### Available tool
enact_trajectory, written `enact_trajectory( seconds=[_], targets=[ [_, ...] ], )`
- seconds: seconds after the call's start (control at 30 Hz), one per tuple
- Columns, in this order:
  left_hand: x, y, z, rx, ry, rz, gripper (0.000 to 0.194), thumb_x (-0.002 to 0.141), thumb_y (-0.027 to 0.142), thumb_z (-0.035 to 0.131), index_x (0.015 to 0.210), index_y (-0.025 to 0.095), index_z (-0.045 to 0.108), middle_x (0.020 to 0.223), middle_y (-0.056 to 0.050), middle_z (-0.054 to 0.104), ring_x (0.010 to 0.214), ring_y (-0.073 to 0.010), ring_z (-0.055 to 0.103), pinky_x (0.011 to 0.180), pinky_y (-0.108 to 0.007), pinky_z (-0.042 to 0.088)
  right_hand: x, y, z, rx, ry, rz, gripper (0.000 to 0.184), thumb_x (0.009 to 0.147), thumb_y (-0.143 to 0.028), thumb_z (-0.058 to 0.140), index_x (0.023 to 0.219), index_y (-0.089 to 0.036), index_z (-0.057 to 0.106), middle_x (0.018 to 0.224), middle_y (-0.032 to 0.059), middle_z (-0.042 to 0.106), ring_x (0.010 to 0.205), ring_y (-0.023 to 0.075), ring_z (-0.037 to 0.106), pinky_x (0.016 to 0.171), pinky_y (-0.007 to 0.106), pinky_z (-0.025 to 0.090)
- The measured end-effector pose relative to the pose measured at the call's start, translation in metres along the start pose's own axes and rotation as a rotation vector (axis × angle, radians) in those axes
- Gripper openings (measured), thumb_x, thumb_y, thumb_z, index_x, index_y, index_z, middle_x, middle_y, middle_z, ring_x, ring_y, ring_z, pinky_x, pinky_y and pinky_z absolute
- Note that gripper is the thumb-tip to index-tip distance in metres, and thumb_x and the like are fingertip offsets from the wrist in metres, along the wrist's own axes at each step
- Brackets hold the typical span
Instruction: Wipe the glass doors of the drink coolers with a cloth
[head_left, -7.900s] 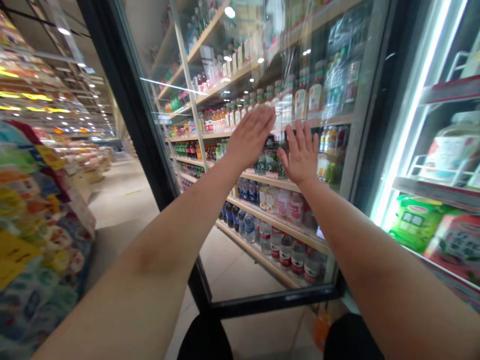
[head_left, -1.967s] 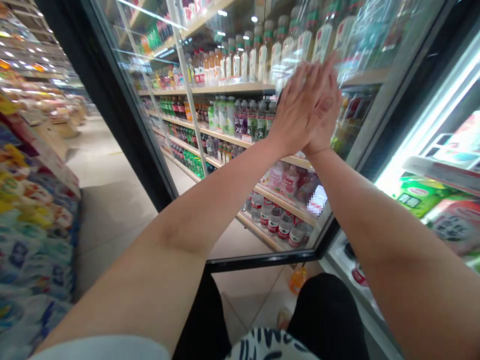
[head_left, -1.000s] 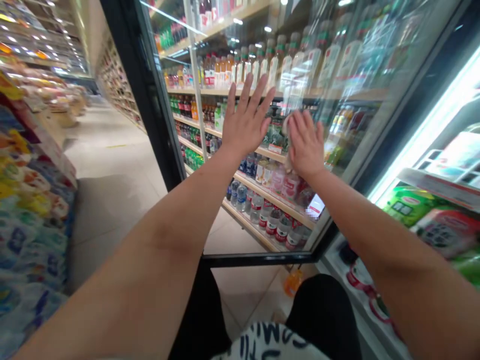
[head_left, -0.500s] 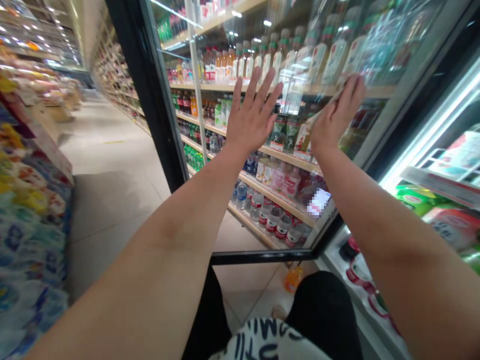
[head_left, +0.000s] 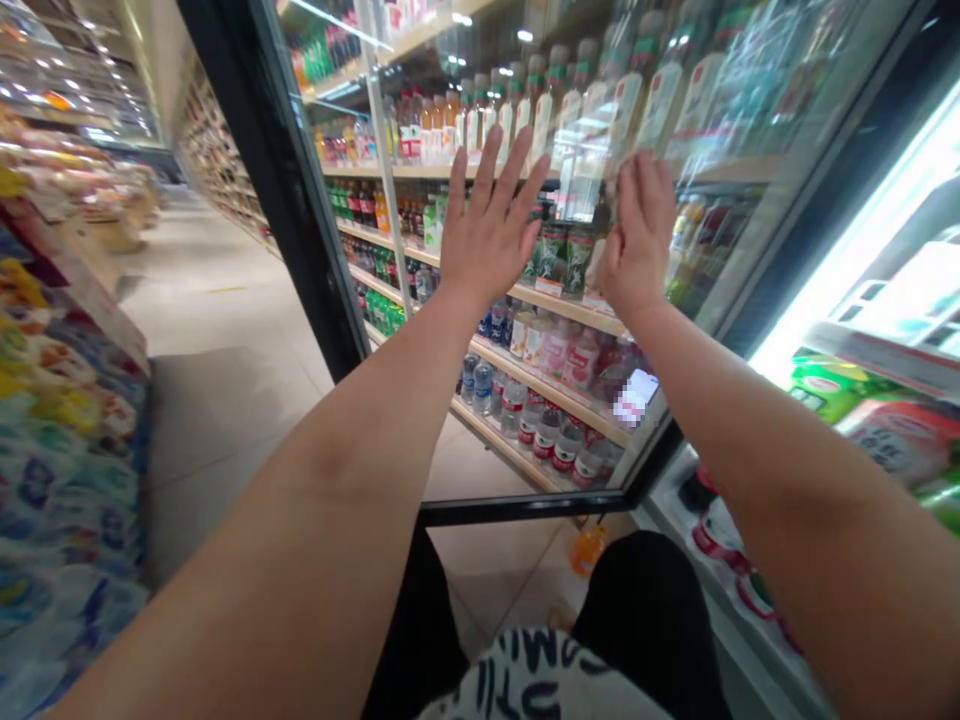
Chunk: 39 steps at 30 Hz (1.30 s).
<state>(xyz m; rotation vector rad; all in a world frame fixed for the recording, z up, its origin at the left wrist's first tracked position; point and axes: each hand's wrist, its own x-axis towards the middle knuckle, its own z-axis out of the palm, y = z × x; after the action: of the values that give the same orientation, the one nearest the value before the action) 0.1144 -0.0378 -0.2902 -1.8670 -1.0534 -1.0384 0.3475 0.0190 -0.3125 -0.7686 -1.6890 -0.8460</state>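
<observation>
A glass fridge door with a black frame stands open in front of me. My left hand lies flat on the glass, its fingers spread, with nothing under them that I can see. To its right, my right hand presses a pale cloth to the pane, fingers held together. Most of the cloth is hidden behind that hand. Bottles on shelves show through or in the glass behind both hands.
At right is the lit fridge interior with packs on a shelf and red-rimmed tubs lower down. An orange bottle is near the floor by my knee. Stacked bagged goods line the left, beside the tiled aisle.
My right hand has slid left across the glass with the cloth, nearer to my left hand. My left hand stays flat on the pane; the view has shifted slightly.
</observation>
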Motion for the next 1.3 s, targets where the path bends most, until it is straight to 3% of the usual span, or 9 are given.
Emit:
enact_trajectory(
  seconds=[0.13,0.27,0.47,0.6,0.7,0.9,1.03,1.17,1.3],
  targets=[
    [0.0,0.0,0.0,-0.021,0.004,-0.005,0.069,0.1,0.03,0.043,0.163,0.036,0.017,0.163,0.019,-0.003,0.15,-0.0132,-0.017,0.126,-0.039,-0.02,-0.043,0.02,0.008,0.007,0.313,0.187,0.062,0.103,-0.044,0.006,0.163,-0.033,0.017,0.166,-0.0105,0.026,0.157,0.0243,0.012,0.13,0.048,0.012],
    [0.001,-0.002,-0.002,-0.059,-0.014,-0.007,0.069,0.099,0.029,0.04,0.163,0.037,0.016,0.161,0.021,-0.008,0.15,-0.0129,-0.018,0.126,-0.038,-0.022,-0.062,0.017,0.013,0.006,0.37,0.288,0.062,0.102,-0.039,0.016,0.163,-0.03,0.019,0.168,-0.008,0.018,0.155,0.028,0.016,0.129,0.049,0.011],
    [0.002,-0.001,-0.004,-0.064,-0.058,-0.033,0.063,0.101,0.035,0.035,0.162,0.035,0.019,0.16,0.024,-0.01,0.143,-0.0022,-0.033,0.125,-0.038,-0.025,-0.01,-0.012,0.01,0.01,0.109,0.271,0.068,0.094,-0.024,0.028,0.16,-0.011,0.026,0.168,0.0095,0.019,0.158,0.0278,0.006,0.128,0.06,0.01],
    [0.001,0.003,-0.008,-0.08,-0.062,-0.054,0.062,0.1,0.04,0.028,0.161,0.041,0.021,0.159,0.027,-0.005,0.143,-0.0012,-0.029,0.128,-0.037,-0.018,-0.019,-0.064,0.008,0.029,-0.177,0.045,0.066,0.094,-0.024,0.029,0.16,-0.02,0.028,0.167,0.0036,0.025,0.158,0.0192,0.003,0.13,0.049,0.015],
    [0.001,0.003,-0.01,-0.118,-0.07,-0.06,0.064,0.099,0.039,0.03,0.162,0.04,0.021,0.159,0.025,-0.008,0.146,-0.0073,-0.024,0.126,-0.036,-0.021,-0.027,-0.078,0.007,0.041,-0.282,-0.088,0.063,0.096,-0.024,0.027,0.158,-0.024,0.032,0.164,0.0002,0.033,0.158,0.0154,0.008,0.13,0.045,0.017],
    [0.0,-0.001,-0.005,-0.12,-0.038,-0.046,0.067,0.097,0.035,0.038,0.162,0.041,0.022,0.16,0.024,-0.003,0.151,-0.0119,-0.016,0.127,-0.038,-0.018,-0.008,-0.013,0.003,0.002,-0.05,0.051,0.059,0.101,-0.027,0.022,0.159,-0.024,0.032,0.166,-0.0001,0.027,0.158,0.0202,0.01,0.129,0.054,0.016],
    [-0.001,-0.001,-0.003,-0.04,0.001,-0.007,0.071,0.096,0.028,0.045,0.163,0.033,0.023,0.165,0.016,0.0,0.153,-0.0148,-0.014,0.126,-0.04,-0.018,-0.04,0.021,0.002,0.046,0.199,0.22,0.061,0.103,-0.039,0.014,0.163,-0.029,0.02,0.168,-0.0048,0.022,0.157,0.0263,0.009,0.129,0.058,0.008],
    [0.0,0.0,-0.003,-0.048,-0.012,-0.032,0.07,0.097,0.028,0.043,0.163,0.036,0.022,0.163,0.019,-0.002,0.152,-0.0141,-0.015,0.127,-0.039,-0.018,-0.058,0.027,0.005,0.147,0.278,0.261,0.062,0.101,-0.045,0.015,0.162,-0.042,0.009,0.167,-0.0177,0.015,0.157,0.0235,-0.006,0.129,0.052,-0.004],
    [0.0,0.0,-0.004,-0.019,-0.025,-0.006,0.07,0.097,0.028,0.042,0.164,0.029,0.022,0.165,0.013,-0.002,0.152,-0.0164,-0.016,0.126,-0.039,-0.02,-0.027,0.011,0.007,0.054,0.231,0.35,0.065,0.1,-0.043,0.016,0.164,-0.03,0.016,0.168,-0.0097,0.018,0.157,0.0267,0.001,0.131,0.054,0.001]
  ],
)
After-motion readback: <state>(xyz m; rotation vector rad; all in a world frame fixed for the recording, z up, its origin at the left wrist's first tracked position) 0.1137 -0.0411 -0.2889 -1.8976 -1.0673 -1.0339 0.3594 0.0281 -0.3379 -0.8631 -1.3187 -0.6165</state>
